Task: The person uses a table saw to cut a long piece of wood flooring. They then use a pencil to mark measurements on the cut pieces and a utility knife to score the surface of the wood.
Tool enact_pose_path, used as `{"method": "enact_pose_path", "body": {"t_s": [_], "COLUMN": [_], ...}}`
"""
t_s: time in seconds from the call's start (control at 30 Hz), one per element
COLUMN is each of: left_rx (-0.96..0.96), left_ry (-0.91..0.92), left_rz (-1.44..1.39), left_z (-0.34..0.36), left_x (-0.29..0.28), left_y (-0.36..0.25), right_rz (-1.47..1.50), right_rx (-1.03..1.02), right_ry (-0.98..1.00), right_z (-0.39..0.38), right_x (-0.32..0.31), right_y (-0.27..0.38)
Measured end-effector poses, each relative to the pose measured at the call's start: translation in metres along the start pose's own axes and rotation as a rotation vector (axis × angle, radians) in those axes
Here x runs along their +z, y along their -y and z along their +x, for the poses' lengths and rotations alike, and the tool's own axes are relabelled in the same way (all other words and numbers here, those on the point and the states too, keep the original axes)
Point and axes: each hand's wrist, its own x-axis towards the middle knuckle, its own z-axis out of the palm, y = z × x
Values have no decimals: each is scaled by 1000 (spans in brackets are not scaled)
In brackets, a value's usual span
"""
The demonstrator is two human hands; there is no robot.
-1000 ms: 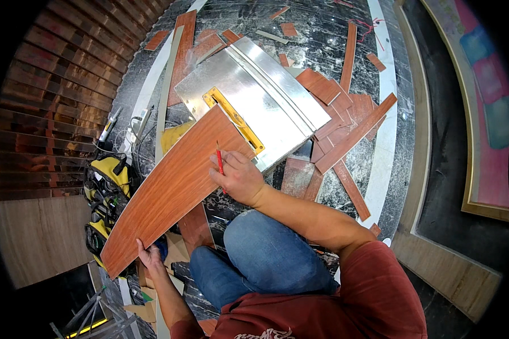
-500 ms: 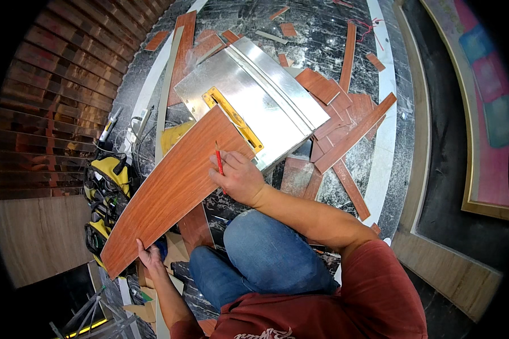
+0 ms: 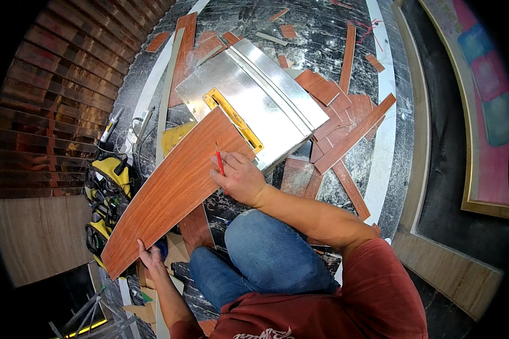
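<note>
A long reddish-brown floor plank (image 3: 172, 183) slants from the lower left up to the metal saw table (image 3: 266, 85), its far end lying over the table's near edge. My left hand (image 3: 150, 255) grips the plank's near end, thumb on top and the other fingers hidden beneath. A red pencil (image 3: 219, 160) stands nearly upright in my right hand (image 3: 240, 176), tip pointing away from me. That hand rests at the plank's right edge near its far end. Beside the plank's end, a yellow slotted insert plate (image 3: 234, 120) is set into the table top.
Cut plank pieces (image 3: 336, 107) lie piled right of the table, with long strips (image 3: 348, 56) beyond. A yellow-and-black tool bag (image 3: 110, 175) sits to the left, near a sealant tube (image 3: 110, 127). Cardboard (image 3: 178, 248) lies by my left knee. A slatted wall (image 3: 68, 85) rises on the left.
</note>
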Motion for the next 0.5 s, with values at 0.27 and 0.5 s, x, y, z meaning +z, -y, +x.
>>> {"method": "enact_pose_path", "body": {"t_s": [0.27,0.5], "left_rx": [-4,16], "left_ry": [-12,11], "left_rz": [3,26], "left_z": [-1,-4], "left_x": [1,4], "left_y": [1,4], "right_rz": [-20,-12], "right_rx": [-7,-22], "right_ry": [21,-21], "right_z": [-2,-1], "right_x": [0,-2], "right_y": [0,-1]}}
